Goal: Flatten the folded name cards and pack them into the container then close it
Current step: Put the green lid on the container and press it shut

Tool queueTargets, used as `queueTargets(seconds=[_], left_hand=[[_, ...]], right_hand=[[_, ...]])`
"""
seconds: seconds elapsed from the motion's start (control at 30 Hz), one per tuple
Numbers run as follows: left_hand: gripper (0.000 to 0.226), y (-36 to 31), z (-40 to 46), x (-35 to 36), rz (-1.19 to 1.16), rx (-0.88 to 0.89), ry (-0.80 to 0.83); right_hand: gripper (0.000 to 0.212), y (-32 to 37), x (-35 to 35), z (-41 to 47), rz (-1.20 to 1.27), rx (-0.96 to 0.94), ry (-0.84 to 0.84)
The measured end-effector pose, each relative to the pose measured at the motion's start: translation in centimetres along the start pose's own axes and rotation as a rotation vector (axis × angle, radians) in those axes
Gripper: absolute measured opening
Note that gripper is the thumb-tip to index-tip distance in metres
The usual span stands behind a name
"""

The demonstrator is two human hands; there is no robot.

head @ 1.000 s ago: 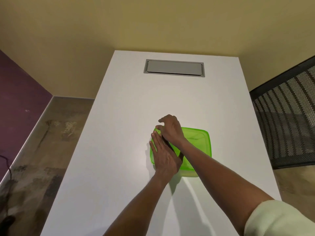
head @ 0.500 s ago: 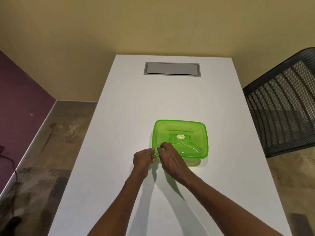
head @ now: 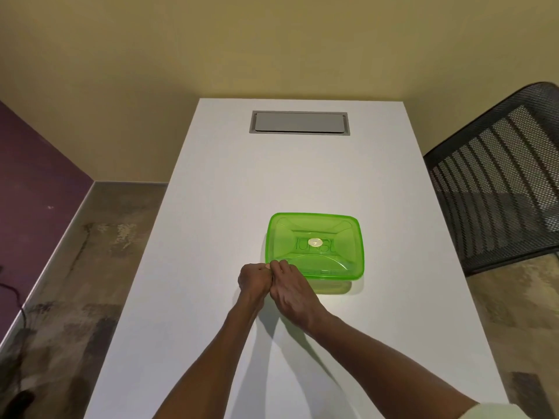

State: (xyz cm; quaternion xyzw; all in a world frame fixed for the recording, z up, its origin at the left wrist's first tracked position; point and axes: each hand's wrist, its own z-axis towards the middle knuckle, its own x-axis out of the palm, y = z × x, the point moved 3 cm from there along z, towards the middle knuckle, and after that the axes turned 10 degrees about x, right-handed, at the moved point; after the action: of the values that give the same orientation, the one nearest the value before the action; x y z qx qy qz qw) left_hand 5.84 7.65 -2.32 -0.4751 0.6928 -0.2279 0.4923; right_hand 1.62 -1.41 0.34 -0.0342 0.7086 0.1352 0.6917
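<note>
Head view shows both hands now bunched together at the near-left corner of the green container (head: 314, 249), where half a second ago they were just arriving there and a second ago they lay crossed over its left side. The left hand (head: 253, 279) is curled with its fingers (head: 263, 266) pinching the lid's rim at that corner; the right hand (head: 292, 287) presses beside it, its fingers (head: 279, 264) curled over the same rim. I judge this to be the last corner being snapped down, so the closing step is nearly done; no name cards are visible, and whether any lie inside I cannot tell. The container sits on the white desk (head: 211, 237), nearer its right edge than its left. A grey cable hatch (head: 299, 122) lies near the far edge, well apart, and a black mesh chair (head: 499, 182) stands off the right edge. Nothing blocks the hands.
</note>
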Motion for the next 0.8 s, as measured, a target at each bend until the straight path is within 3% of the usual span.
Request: queueTargets(seconds=[0.2, 0.43, 0.53, 0.63, 0.73, 0.8], left_hand=[[0.019, -0.4, -0.5, 0.1, -0.01, 0.023, -0.028], [0.03, -0.4, -1.2, -0.3, 0.091, 0.054, -0.11], [0.041, -1.6, -2.6, -0.2, 0.119, 0.088, -0.224], [0.042, -3.6, -4.3, 0.6, 0.163, 0.314, -0.285], [0.041, -5.5, -5.3, 2.5, 0.245, 0.59, -0.213], [0.045, -6.3, -5.6, 4.0, 0.295, 0.709, -0.117]], right_hand=[[0.011, -0.6, -1.2, -0.5, 0.082, 0.003, -0.025], [0.043, -0.6, -1.4, -1.6, 0.089, -0.017, -0.055], [0.037, -1.7, -2.0, -2.3, 0.192, 0.11, -0.105], [0.027, -4.4, -2.2, -3.3, 0.351, 0.319, -0.192], [0.019, -8.1, -2.5, -4.8, 0.577, 0.631, -0.242], [0.019, -10.4, -2.6, -5.5, 0.603, 0.743, -0.278]])
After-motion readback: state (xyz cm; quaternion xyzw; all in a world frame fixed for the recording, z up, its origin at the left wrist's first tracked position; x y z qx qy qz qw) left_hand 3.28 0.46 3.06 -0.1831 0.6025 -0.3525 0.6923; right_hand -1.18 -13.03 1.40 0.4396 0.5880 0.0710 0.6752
